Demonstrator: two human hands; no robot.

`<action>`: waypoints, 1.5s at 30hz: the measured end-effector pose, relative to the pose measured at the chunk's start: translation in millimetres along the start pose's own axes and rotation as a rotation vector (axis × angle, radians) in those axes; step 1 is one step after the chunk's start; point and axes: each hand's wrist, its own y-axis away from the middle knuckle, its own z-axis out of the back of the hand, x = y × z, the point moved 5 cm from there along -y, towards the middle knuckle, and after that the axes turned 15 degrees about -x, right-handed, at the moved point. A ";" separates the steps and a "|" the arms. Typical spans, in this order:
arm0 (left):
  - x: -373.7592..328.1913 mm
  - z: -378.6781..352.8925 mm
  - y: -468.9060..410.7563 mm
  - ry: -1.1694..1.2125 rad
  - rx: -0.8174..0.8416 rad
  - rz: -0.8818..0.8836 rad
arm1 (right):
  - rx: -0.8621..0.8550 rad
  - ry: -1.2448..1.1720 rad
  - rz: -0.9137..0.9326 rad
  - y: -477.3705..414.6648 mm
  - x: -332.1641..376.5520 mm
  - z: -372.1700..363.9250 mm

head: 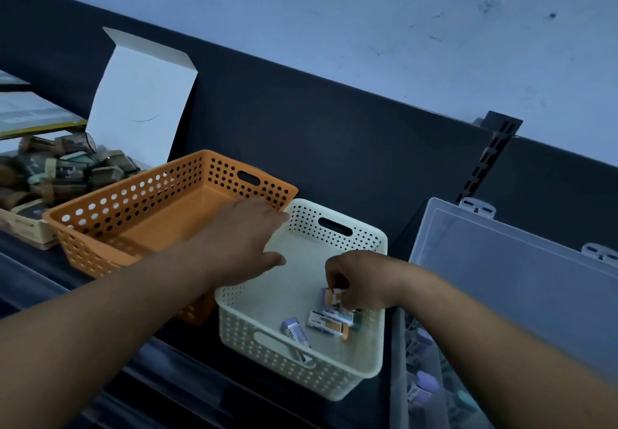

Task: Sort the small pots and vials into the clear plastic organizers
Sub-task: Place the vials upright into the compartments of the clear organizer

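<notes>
Held piece (332, 295): small orange-and-white pack, centre-right of the frame, inside the white basket (301, 371), pinched at the fingertips of the right hand (363, 281).
Loose pieces: one white-and-orange pack (329, 319) just below the right hand; one lilac-and-white pack (294, 330) lower left of it; both lie flat on the basket floor, apart from the left hand.
Right hand: fingers curled downward, pinching the held piece above the basket floor.
Left hand (247, 238): fingers straight, thumb spread, laid over the white basket's upper-left rim, beside the orange basket (133, 201); holds nothing.
Clear organizer (431, 392): lower right, beside the white basket, lid (518, 281) raised; lilac and teal pieces inside, blurred.
Cardboard box (143, 94): upper left, flap up.
</notes>
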 end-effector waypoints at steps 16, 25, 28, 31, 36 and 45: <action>-89.4 14.9 -8.2 0.844 0.012 0.281 | -0.252 -0.979 -0.138 63.4 -28.9 43.1; -181.4 20.0 -27.6 0.971 -0.008 0.207 | -0.502 -1.015 -0.267 143.4 -98.3 57.8; -212.6 15.9 -36.4 0.997 -0.002 0.192 | -0.534 -1.012 -0.342 177.1 -125.6 60.3; -248.1 9.6 -43.0 1.020 0.024 0.163 | -0.578 -0.962 -0.416 213.6 -157.6 59.5; -303.5 -0.9 -50.1 0.966 0.054 0.087 | -0.684 -0.785 -0.474 268.5 -209.1 52.6; -375.1 -28.0 -55.3 0.750 0.061 -0.046 | -0.694 -0.652 -0.558 309.7 -254.3 30.3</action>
